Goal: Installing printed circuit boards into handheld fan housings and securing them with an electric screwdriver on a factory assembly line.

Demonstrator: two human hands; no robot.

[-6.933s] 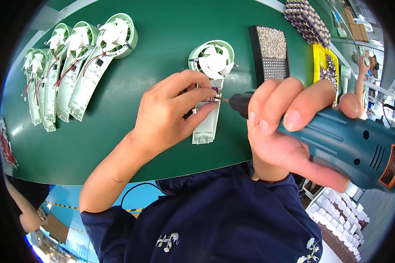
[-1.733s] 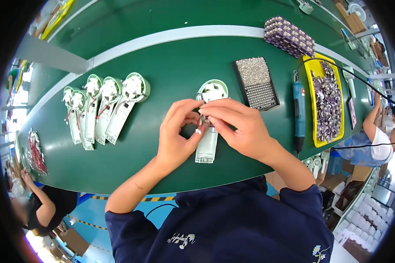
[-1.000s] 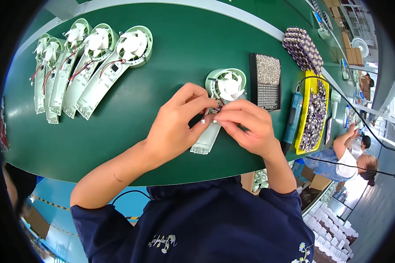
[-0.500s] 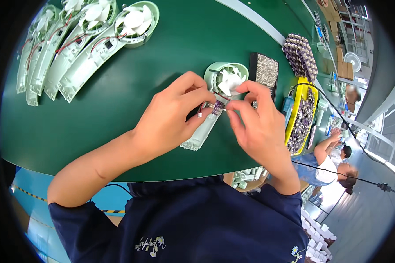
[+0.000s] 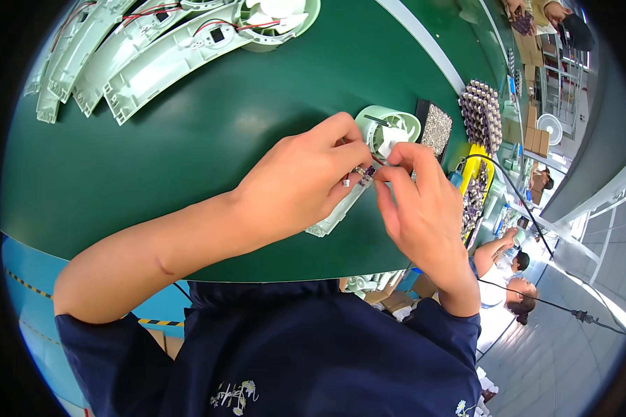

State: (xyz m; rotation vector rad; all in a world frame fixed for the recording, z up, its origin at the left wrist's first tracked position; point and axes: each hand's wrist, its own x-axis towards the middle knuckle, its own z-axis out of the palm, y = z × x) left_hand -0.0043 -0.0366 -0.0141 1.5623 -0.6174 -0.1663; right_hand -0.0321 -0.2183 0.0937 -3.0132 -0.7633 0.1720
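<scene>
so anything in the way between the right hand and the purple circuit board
Nothing visible does: the right hand is at one side of the purple circuit board, the left hand at the other.

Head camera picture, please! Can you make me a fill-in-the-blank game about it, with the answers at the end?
1. The left hand and the right hand are at a small, mostly ____ circuit board.
2. The overlapping fan bodies lie toward the person's ____ side of the table top.
3. The tray filled with small parts is bright ____.
4. The person's sleeves are dark ____.

Missing words: purple; left; yellow; blue.
</scene>
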